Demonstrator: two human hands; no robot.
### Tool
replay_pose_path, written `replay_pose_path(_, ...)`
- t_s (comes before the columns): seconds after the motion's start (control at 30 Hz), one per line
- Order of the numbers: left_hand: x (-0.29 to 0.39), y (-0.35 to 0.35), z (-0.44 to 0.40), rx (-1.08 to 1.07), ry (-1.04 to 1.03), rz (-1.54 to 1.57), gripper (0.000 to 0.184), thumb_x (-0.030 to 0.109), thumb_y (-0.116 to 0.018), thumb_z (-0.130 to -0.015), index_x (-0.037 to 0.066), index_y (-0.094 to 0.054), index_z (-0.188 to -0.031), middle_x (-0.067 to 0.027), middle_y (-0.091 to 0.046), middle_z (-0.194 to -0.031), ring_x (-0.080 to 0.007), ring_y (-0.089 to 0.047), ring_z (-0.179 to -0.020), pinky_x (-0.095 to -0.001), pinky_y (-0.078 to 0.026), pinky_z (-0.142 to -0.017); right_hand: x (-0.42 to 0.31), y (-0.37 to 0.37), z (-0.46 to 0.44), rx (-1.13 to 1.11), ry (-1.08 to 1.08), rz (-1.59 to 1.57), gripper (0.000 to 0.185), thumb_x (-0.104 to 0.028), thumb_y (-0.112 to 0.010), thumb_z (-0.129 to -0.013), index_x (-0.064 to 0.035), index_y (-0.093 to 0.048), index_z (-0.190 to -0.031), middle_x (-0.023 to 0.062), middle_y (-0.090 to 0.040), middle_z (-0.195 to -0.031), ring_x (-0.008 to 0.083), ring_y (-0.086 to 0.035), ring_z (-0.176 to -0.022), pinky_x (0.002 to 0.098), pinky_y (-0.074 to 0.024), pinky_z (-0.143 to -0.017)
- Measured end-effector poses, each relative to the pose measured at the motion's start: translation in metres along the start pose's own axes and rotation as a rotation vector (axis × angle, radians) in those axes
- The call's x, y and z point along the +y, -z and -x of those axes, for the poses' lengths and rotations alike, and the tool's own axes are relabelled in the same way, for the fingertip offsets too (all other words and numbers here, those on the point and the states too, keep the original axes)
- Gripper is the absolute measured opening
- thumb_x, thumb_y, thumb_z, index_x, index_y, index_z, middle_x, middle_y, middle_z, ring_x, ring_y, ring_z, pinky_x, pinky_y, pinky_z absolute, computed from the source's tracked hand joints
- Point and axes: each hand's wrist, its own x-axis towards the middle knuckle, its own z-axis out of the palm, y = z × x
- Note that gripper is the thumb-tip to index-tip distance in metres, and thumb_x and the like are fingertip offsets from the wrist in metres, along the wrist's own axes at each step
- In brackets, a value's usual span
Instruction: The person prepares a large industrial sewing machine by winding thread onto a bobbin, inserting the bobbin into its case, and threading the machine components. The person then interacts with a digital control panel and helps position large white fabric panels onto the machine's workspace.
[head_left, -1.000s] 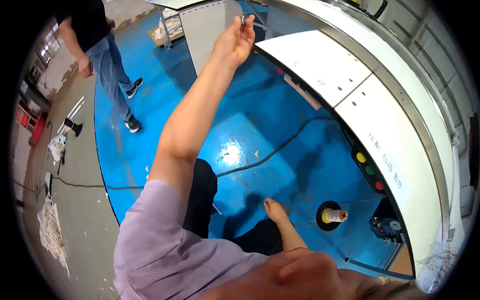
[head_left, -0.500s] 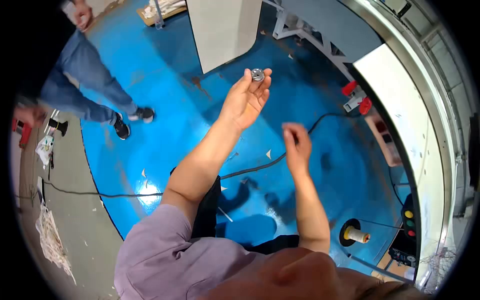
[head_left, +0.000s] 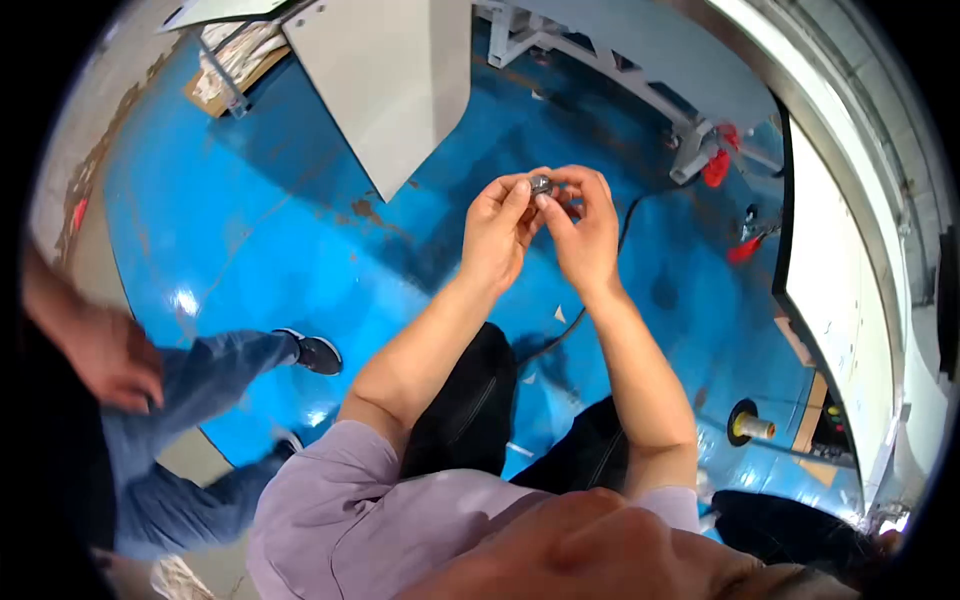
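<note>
A small round metal bobbin case point(head_left: 541, 185) is held up in front of me, between the fingers of both hands. My left hand point(head_left: 500, 220) pinches it from the left with thumb and fingertips. From the other side, my right hand point(head_left: 588, 225) has its thumb and curled fingers closed on it. Fingers cover much of its rim, so fine details are hidden.
At left stands another person in jeans point(head_left: 190, 400), with a hand point(head_left: 115, 360) hanging down. A white panel point(head_left: 400, 90) rises ahead. A black cable point(head_left: 575, 325) crosses the blue floor point(head_left: 270, 250). At right are a thread cone point(head_left: 757, 427) and a red-handled item point(head_left: 742, 250).
My right hand has come up and taken hold of the bobbin case alongside my left. The view has turned, and the other person now appears nearer at the lower left.
</note>
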Motion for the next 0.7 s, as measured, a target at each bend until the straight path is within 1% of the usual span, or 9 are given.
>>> replay_pose_path(0.2,-0.02,0.016,-0.022,0.076,0.036,-0.165,0.022,0.022,-0.06,-0.1,0.001,-0.062,-0.106,-0.0093,-0.068,-0.103,-0.016,-0.065,-0.096,-0.0299,-0.053,-0.085,0.043,0.009,0.0,-0.024,-0.147,-0.199,0.018,0.002,-0.066,-0.085,-0.0016,-0.061,-0.102,0.0067,-0.066,-0.101,0.0156,-0.065,-0.09,0.03,-0.0536,-0.08)
replay_pose_path(0.27,-0.011,0.029,-0.034,-0.011,-0.041,-0.553,0.02,0.017,-0.067,-0.094,-0.002,-0.067,-0.098,-0.0086,-0.07,-0.096,-0.0123,-0.064,-0.092,-0.0258,-0.052,-0.081,0.063,0.01,-0.003,-0.091,-0.183,-0.204,0.021,0.001,-0.067,-0.085,-0.0017,-0.062,-0.104,0.0072,-0.066,-0.1,0.0165,-0.065,-0.091,0.0299,-0.0531,-0.082)
replay_pose_path(0.3,-0.004,0.035,-0.041,-0.003,-0.039,-0.551,0.02,0.017,-0.067,-0.094,-0.002,-0.067,-0.098,-0.0086,-0.07,-0.096,-0.0123,-0.064,-0.092,-0.0258,-0.052,-0.081,0.067,0.01,-0.005,-0.097,-0.188,-0.204,0.021,0.001,-0.067,-0.085,-0.0017,-0.062,-0.104,0.0072,-0.066,-0.1,0.0165,-0.065,-0.091,0.0299,-0.0531,-0.082)
replay_pose_path(0.37,0.007,0.05,-0.056,-0.195,-0.09,-0.962,0.021,0.017,-0.072,-0.088,-0.003,-0.069,-0.094,-0.0084,-0.071,-0.09,-0.0117,-0.064,-0.086,-0.0264,-0.051,-0.076,0.076,0.01,-0.008,-0.221,-0.103,-0.061,0.022,-0.001,-0.069,-0.084,-0.0016,-0.062,-0.106,0.0063,-0.067,-0.099,0.0161,-0.065,-0.092,0.03,-0.0525,-0.083)
replay_pose_path(0.4,0.013,0.054,-0.059,-0.183,-0.095,-0.957,0.021,0.017,-0.072,-0.088,-0.003,-0.069,-0.094,-0.0084,-0.071,-0.09,-0.0117,-0.064,-0.086,-0.0264,-0.051,-0.076,0.08,0.01,-0.008,-0.234,-0.101,-0.06,0.022,-0.001,-0.069,-0.084,-0.0016,-0.062,-0.106,0.0063,-0.067,-0.099,0.0161,-0.065,-0.092,0.03,-0.0525,-0.083)
replay_pose_path(0.47,0.026,0.06,-0.07,-0.341,0.194,-0.915,0.023,0.018,-0.073,-0.085,-0.003,-0.069,-0.094,-0.0086,-0.071,-0.087,-0.0121,-0.064,-0.081,-0.0286,-0.051,-0.073,0.092,0.008,-0.01,-0.328,-0.117,-0.114,0.021,-0.003,-0.069,-0.086,-0.001,-0.061,-0.106,0.0063,-0.067,-0.097,0.0155,-0.064,-0.092,0.0298,-0.0515,-0.084)
replay_pose_path(0.5,0.03,0.061,-0.073,-0.365,0.211,-1.023,0.017,0.013,-0.069,-0.09,-0.002,-0.066,-0.097,-0.0053,-0.07,-0.09,-0.0134,-0.065,-0.087,-0.0289,-0.052,-0.08,0.091,0.006,-0.007,-0.336,-0.245,-0.263,0.022,-0.005,-0.067,-0.088,-0.001,-0.059,-0.108,0.007,-0.067,-0.096,0.015,-0.064,-0.093,0.0288,-0.0506,-0.085)
replay_pose_path(0.63,0.026,0.068,-0.069,-0.258,0.072,-1.139,0.017,0.016,-0.068,-0.091,0.001,-0.067,-0.099,-0.0049,-0.07,-0.093,-0.0116,-0.064,-0.086,-0.0271,-0.051,-0.077,0.112,0.015,-0.011,-0.456,-0.507,-0.403,0.026,-0.006,-0.063,-0.091,-0.0026,-0.054,-0.115,0.0076,-0.068,-0.099,0.0151,-0.064,-0.095,0.0283,-0.0488,-0.089)
replay_pose_path(0.7,0.006,0.08,-0.061,-0.056,0.053,-0.772,0.02,0.023,-0.069,-0.091,0.004,-0.069,-0.097,-0.0027,-0.069,-0.085,-0.0107,-0.061,-0.075,-0.0272,-0.047,-0.063,0.11,0.017,-0.017,-0.382,-0.411,-0.477,0.027,-0.007,-0.063,-0.091,-0.0028,-0.054,-0.117,0.0087,-0.068,-0.102,0.016,-0.064,-0.098,0.0296,-0.0482,-0.091)
